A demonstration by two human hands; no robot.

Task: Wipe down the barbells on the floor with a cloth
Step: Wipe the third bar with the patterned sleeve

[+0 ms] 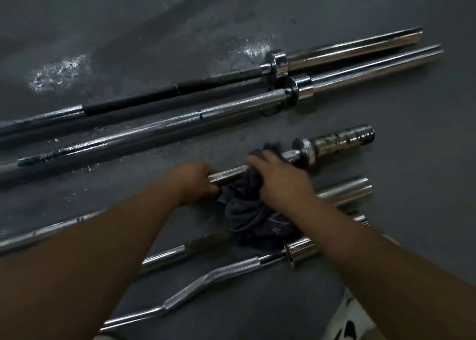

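On the dark floor [128, 17] lie many barbells. The left hand [194, 182] has its fingers curled round the bumpy middle part of a short barbell [337, 143]. Just beside it, the right hand [280, 182] holds a dark cloth [247, 216] against the same bar, with its fingers curled over it. The rest of the cloth lies in a heap below the hands. Two long barbells [231, 106] lie side by side farther away. A bent bar [221, 272] lies close to the person.
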